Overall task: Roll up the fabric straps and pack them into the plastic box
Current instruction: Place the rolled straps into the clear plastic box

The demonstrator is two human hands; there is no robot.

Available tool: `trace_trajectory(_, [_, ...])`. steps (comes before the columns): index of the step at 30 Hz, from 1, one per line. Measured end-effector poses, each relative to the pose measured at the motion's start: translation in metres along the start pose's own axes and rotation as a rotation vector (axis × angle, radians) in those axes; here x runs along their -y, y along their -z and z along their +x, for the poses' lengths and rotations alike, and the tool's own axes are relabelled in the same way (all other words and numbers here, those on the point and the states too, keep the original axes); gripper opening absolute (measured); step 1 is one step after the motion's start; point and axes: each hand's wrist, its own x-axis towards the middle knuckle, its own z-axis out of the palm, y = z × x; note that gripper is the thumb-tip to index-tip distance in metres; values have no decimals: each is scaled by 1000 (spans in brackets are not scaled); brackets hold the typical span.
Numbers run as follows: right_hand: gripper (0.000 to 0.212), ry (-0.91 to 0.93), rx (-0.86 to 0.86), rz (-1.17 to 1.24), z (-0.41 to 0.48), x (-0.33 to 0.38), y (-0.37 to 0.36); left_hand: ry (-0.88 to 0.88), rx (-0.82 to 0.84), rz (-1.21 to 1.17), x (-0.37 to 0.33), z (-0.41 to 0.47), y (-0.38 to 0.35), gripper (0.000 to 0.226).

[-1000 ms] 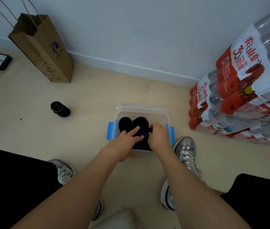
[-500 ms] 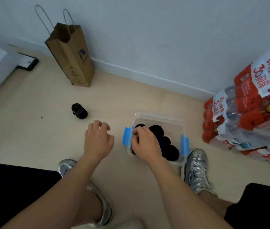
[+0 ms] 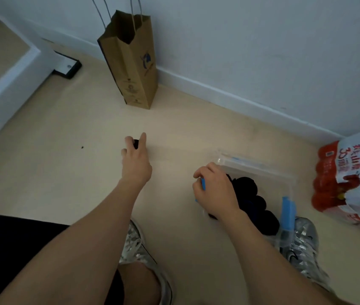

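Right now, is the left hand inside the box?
No, the left hand reaches over the floor to a black roll, away from the box.

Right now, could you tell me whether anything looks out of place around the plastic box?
One black roll lies on the bare floor, well left of the plastic box that holds the other rolls. The left hand is reaching over it; the right hand rests on the box's left edge.

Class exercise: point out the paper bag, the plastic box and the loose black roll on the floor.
paper bag [image 3: 134,69], head view, front face.
plastic box [image 3: 251,165], head view, far rim.
loose black roll [image 3: 136,143], head view, part showing between fingers.
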Motion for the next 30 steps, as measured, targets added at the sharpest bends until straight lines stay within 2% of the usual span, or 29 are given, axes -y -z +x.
trace_trajectory(3, [15,-72,57,65,5,-1,2,6,-20,-9,5,3,-2,69])
trace_trajectory(7, [19,-130,171,123,14,-5,7,19,-42,-49,15,-5,-2,59])
trace_trajectory(10, [20,-161,222,162,13,-7,15,-14,-37,-152,7,-20,-3,40])
trace_trajectory(12, [16,-188,219,221,11,-7,20,-39,-51,-265,-10,-32,-3,39])
trace_trajectory(14, [1,-221,196,285,3,-7,27,-78,-101,-380,-31,-46,1,38])
trace_trajectory(16, [22,-237,124,317,-8,-8,34,-120,-144,-463,-53,-59,7,33])
trace_trajectory(19, [59,-201,-24,244,-28,-11,49,-168,-160,-505,-81,-81,20,29])
trace_trajectory(22, [75,-121,-84,143,-48,-18,64,-280,-62,-378,-112,-106,25,37])
trace_trajectory(25, [64,-80,-52,72,-67,-34,77,-419,93,-311,-139,-127,20,40])
trace_trajectory(27, [59,-152,-56,89,-82,-52,85,-509,230,-333,-149,-140,13,37])
trace_trajectory(30, [53,-294,-172,100,-105,-80,96,-587,371,-264,-162,-153,-8,29])
